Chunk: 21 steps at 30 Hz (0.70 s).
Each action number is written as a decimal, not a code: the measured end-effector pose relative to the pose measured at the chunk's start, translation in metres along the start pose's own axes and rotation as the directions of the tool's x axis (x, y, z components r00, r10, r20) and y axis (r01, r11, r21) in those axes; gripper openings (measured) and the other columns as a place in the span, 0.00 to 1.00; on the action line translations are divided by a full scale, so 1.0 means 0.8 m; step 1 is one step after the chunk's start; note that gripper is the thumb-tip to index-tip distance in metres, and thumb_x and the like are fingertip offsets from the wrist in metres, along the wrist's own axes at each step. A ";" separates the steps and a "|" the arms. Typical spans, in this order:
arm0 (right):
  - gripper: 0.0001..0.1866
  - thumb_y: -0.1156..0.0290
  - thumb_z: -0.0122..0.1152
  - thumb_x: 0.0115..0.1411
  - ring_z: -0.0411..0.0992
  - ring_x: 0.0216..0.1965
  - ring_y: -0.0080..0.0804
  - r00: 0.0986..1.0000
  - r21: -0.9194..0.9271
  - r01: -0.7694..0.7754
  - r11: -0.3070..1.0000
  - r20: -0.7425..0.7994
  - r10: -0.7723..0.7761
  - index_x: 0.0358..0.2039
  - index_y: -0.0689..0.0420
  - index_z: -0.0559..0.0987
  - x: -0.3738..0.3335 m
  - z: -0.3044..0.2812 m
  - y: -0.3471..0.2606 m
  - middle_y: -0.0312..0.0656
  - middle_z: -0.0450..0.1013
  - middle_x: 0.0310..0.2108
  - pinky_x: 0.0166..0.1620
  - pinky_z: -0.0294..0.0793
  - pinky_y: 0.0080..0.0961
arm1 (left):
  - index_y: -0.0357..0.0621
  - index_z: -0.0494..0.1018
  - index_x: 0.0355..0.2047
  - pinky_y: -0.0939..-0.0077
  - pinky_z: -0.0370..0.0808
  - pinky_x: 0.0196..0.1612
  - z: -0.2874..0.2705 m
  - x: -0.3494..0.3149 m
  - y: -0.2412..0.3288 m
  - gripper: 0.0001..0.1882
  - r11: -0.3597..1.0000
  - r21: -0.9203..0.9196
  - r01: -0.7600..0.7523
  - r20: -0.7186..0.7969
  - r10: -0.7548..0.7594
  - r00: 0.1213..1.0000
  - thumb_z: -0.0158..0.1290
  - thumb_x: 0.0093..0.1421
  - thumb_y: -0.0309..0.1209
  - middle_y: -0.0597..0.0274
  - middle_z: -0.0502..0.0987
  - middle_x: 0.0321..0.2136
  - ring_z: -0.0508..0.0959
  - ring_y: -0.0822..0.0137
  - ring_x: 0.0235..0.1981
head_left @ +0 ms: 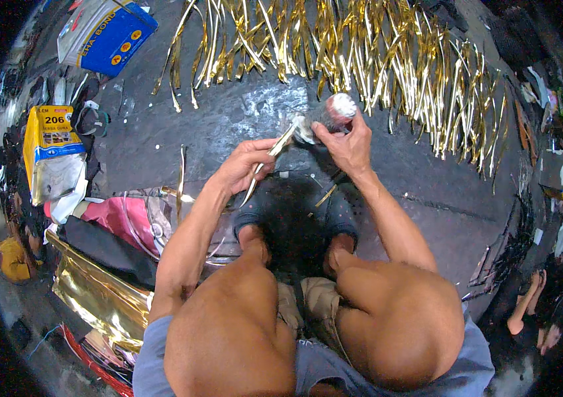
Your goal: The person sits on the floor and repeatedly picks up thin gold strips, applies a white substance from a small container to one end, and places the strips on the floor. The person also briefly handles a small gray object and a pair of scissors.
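My left hand point(248, 164) is closed on a narrow gold strip point(263, 165) that slants up to the right. Its upper end meets the pale tip of a small dark object point(342, 108) with a white and reddish rounded end, perhaps a brush or small bottle. Thumb and fingers of my right hand point(346, 140) wrap round this object, hiding part of it; its kind does not show clearly. Many shiny gold strips point(367, 53) lie side by side on the dark floor mat beyond my hands.
At the left stands a yellow, blue and silver tin point(60, 175); a blue and white container point(119, 40) is farther back. A gold foil sheet point(96, 291) and pink cloth point(113, 221) lie beside my left leg. Another person's arm point(525, 303) shows at the right.
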State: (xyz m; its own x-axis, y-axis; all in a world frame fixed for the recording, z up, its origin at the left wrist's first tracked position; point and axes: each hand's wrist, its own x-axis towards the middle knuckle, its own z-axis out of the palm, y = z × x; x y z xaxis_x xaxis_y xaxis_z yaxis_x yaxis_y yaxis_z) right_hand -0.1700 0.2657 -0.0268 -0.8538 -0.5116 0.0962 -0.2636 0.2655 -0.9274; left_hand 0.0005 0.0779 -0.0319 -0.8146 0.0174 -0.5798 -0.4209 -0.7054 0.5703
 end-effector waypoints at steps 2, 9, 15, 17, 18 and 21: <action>0.31 0.60 0.79 0.51 0.80 0.37 0.32 0.987 -0.210 -0.144 0.967 0.036 0.155 0.51 0.63 0.77 0.002 -0.021 0.018 0.44 0.82 0.39 0.40 0.80 0.31 | 0.33 0.78 0.51 0.80 0.72 0.22 -0.013 0.007 0.007 0.21 0.970 0.239 -0.052 0.008 0.052 0.999 0.58 0.56 0.22 0.65 0.81 0.30 0.75 0.78 0.20; 0.30 0.61 0.79 0.51 0.80 0.44 0.35 0.997 -0.091 -0.021 0.996 -0.072 0.015 0.50 0.62 0.77 0.030 -0.043 0.014 0.45 0.81 0.44 0.49 0.79 0.34 | 0.41 0.86 0.32 0.70 0.77 0.37 -0.026 0.089 0.026 0.08 0.502 0.855 -0.133 -0.073 0.370 0.926 0.64 0.52 0.30 0.61 0.85 0.28 0.82 0.70 0.30; 0.32 0.62 0.80 0.51 0.82 0.36 0.37 0.983 -0.307 0.140 0.941 0.153 -0.096 0.51 0.60 0.73 0.013 0.011 0.015 0.48 0.81 0.39 0.40 0.81 0.32 | 0.44 0.87 0.30 0.66 0.79 0.40 -0.034 0.131 0.020 0.07 0.378 0.926 -0.008 -0.136 0.352 0.926 0.62 0.51 0.30 0.57 0.85 0.26 0.84 0.64 0.30; 0.33 0.64 0.79 0.50 0.82 0.41 0.48 0.959 -0.320 0.271 0.908 0.176 -0.224 0.53 0.59 0.72 0.007 0.022 0.021 0.51 0.80 0.40 0.43 0.81 0.38 | 0.47 0.86 0.34 0.65 0.80 0.43 -0.026 0.129 0.023 0.10 0.313 0.949 0.049 -0.171 0.374 0.912 0.62 0.50 0.30 0.58 0.86 0.30 0.84 0.61 0.32; 0.34 0.65 0.78 0.50 0.81 0.42 0.50 0.945 -0.354 0.319 0.879 0.183 -0.270 0.54 0.59 0.71 0.005 0.022 0.023 0.52 0.80 0.41 0.43 0.81 0.39 | 0.47 0.85 0.39 0.65 0.79 0.45 -0.010 0.123 0.027 0.14 0.252 0.965 0.076 -0.176 0.399 0.900 0.62 0.50 0.29 0.58 0.86 0.34 0.84 0.61 0.35; 0.34 0.68 0.78 0.50 0.79 0.45 0.53 0.944 -0.329 0.321 0.888 0.186 -0.272 0.56 0.58 0.71 0.003 0.028 0.021 0.53 0.79 0.43 0.46 0.80 0.40 | 0.48 0.78 0.53 0.62 0.77 0.53 0.010 0.095 0.017 0.28 0.182 0.933 -0.311 0.128 0.639 0.759 0.64 0.48 0.31 0.55 0.81 0.47 0.81 0.61 0.47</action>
State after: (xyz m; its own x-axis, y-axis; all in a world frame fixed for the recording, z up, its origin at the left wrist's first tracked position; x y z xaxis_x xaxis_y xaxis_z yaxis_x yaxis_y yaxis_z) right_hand -0.1664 0.2507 -0.0501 -0.6506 -0.7074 0.2761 -0.6561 0.3406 -0.6734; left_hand -0.0705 0.0750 -0.0634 -0.9380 -0.3466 -0.0013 -0.1958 0.5269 0.8271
